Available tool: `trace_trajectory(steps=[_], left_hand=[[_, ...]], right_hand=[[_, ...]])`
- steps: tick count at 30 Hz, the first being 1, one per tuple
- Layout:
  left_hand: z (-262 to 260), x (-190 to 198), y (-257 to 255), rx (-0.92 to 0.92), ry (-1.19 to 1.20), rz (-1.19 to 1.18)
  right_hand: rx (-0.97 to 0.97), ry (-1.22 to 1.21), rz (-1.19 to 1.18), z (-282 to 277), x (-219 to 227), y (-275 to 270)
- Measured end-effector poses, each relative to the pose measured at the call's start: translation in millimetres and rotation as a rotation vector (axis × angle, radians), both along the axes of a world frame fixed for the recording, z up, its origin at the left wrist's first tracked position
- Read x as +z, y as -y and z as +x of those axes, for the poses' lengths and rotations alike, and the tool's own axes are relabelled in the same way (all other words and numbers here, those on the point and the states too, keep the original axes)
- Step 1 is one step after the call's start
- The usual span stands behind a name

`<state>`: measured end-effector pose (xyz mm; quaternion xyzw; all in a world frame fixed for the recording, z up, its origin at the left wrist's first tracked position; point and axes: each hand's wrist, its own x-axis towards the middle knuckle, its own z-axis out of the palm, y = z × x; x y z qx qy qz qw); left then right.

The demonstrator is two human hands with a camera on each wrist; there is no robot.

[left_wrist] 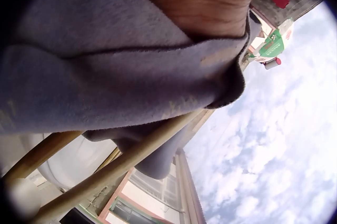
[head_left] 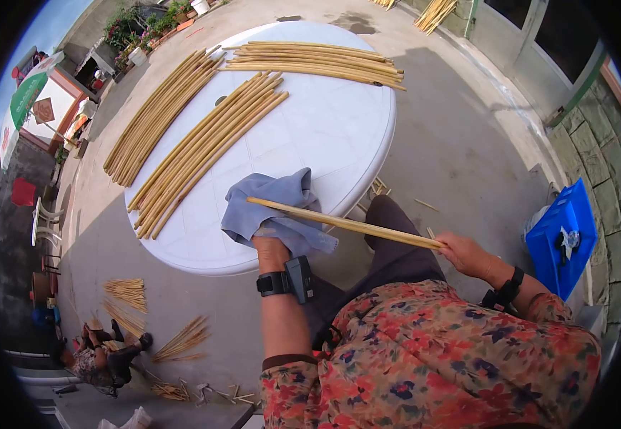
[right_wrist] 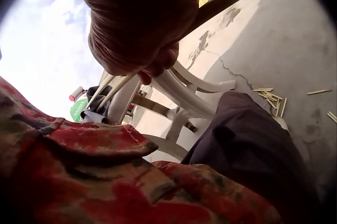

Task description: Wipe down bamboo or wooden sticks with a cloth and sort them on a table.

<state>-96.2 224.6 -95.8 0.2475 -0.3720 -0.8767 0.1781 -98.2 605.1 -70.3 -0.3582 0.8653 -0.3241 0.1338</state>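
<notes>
I am holding one bamboo stick point(head_left: 346, 224) across my lap, low in the middle of the head view. My right hand point(head_left: 464, 254), at centre right of the frame, is curling its fingers round the stick's near end; in the right wrist view the fingers point(right_wrist: 152, 63) are closing under the shaft, which runs off toward the upper right of that picture. From there the stick's long axis is running up and to the left across the frame, ending at a bare tip just left of centre. My left hand point(head_left: 273, 250) is sitting under the middle of that line, wrapped in a blue-grey cloth point(head_left: 271, 207), with its fingers hidden inside the folds; I judge they are gripping the cloth round the shaft, since the left wrist view shows the cloth point(left_wrist: 116, 76) folding over the stick point(left_wrist: 121, 166). So the left hand is nearer the free tip, the right hand is anchoring the other end, and any slide of the cloth has to follow that diagonal.

Beyond my hands the white round table point(head_left: 324, 136) is filling the middle of the frame, carrying three bundles of sticks point(head_left: 210, 150) lying well apart from the one I am holding. At right, a blue crate point(head_left: 564, 239) is standing on the concrete.
</notes>
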Motion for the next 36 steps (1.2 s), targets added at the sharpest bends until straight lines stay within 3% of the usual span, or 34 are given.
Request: trace_trajectory(steps=[3, 9, 11, 15, 18, 21, 25, 27, 31, 34, 36], left_hand=[[0.7, 1.7, 0.0, -0.007, -0.002, -0.007], [1.3, 2.1, -0.1, -0.009, -0.015, -0.013], [1.6, 3.4, 1.3, -0.007, -0.018, -0.020], [2.3, 3.4, 3.5, -0.007, -0.018, -0.022], [3.9, 5.4, 4.7, -0.003, -0.017, -0.032], [6.1, 4.8, 4.2, -0.003, -0.020, -0.033], [6.1, 4.2, 2.7, -0.005, -0.023, -0.031], [4.7, 4.4, 1.8, -0.018, -0.026, -0.036], [3.7, 5.9, 0.4, -0.029, -0.026, -0.042], [5.6, 7.2, -1.3, -0.023, -0.024, -0.045], [6.2, 8.2, -2.9, -0.014, -0.026, -0.044]], right_hand=[[-0.039, 0.069, -0.003, 7.5, 1.4, -20.5], [-0.078, -0.029, 0.011, 2.2, -6.5, -58.8], [-0.151, -0.063, -0.092, 0.2, -11.8, -68.9], [-0.223, -0.083, -0.147, -5.8, -2.9, -61.0], [-0.170, -0.091, -0.191, -13.3, 8.3, -44.3], [-0.199, 0.074, -0.213, -21.4, 4.9, -52.4], [-0.482, 0.209, -0.283, -28.9, -0.3, -66.4], [-0.591, 0.217, -0.354, -28.5, 5.3, -54.0], [-0.279, -0.122, -0.376, -44.3, 20.7, 24.3], [-0.197, -0.254, -0.359, -59.8, 26.9, 74.9], [-0.162, -0.394, -0.224, -64.8, 36.2, 103.2]])
